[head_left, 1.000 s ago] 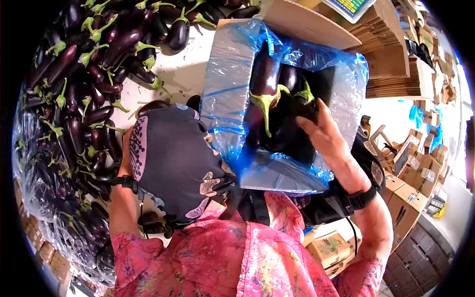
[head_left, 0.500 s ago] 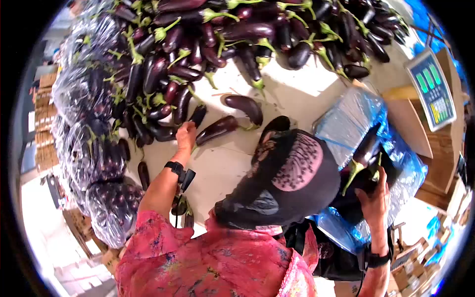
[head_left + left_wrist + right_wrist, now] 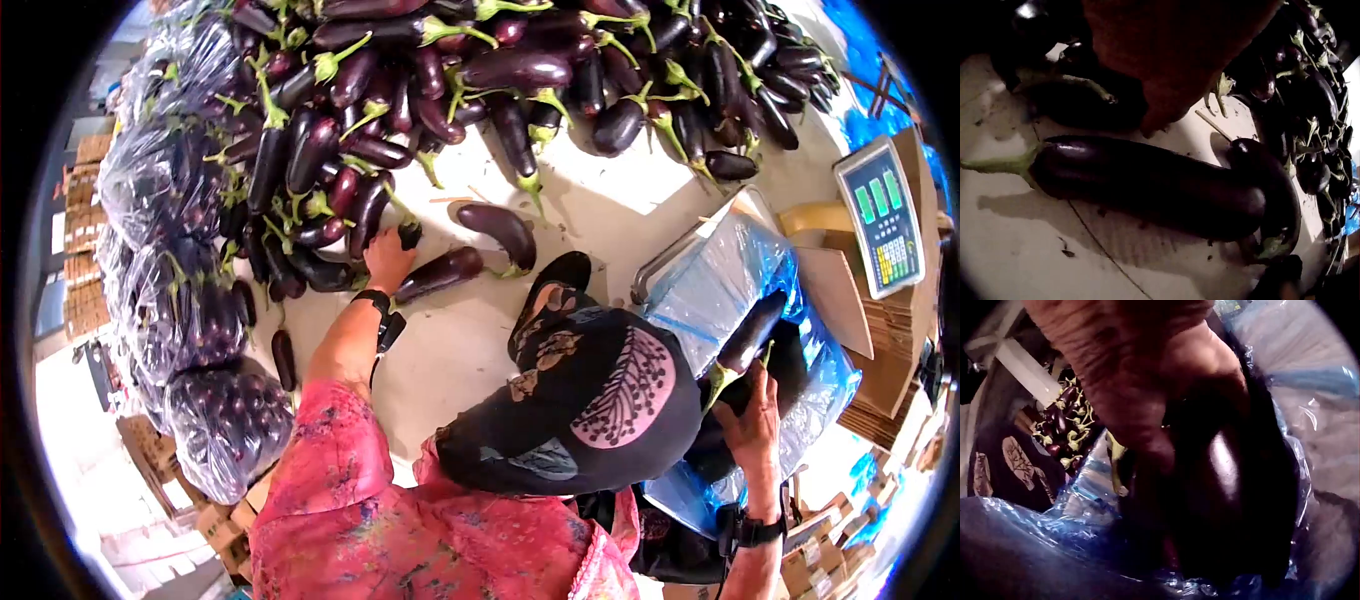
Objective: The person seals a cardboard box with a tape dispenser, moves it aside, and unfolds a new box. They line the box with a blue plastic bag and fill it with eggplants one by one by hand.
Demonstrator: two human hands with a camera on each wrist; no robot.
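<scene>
At the near edge of the eggplant heap, my left hand [image 3: 390,262] grips a dark eggplant [image 3: 1094,109], mostly hidden under the hand. Its green stem pokes out on the left in the left wrist view. Close beside it lies a long eggplant [image 3: 1147,181], and beyond that a curved eggplant [image 3: 500,235]. My right hand [image 3: 752,425] reaches into a box [image 3: 715,275] lined with blue plastic film. Thumb and fingers there hold a large glossy eggplant [image 3: 1222,469]. Another eggplant [image 3: 752,335] with a green stem lies along the box's far side.
A big heap of eggplants [image 3: 520,70] covers the table's far side. Clear bags of eggplants [image 3: 215,420] line the left edge. A scale [image 3: 880,215] stands on flattened cardboard at right. A person's head in a patterned cap [image 3: 580,400] is between the two arms.
The head view has swung left towards the heap. My left hand, hidden behind the cap at first, now shows on the table with an eggplant. My right hand has stayed in the box.
</scene>
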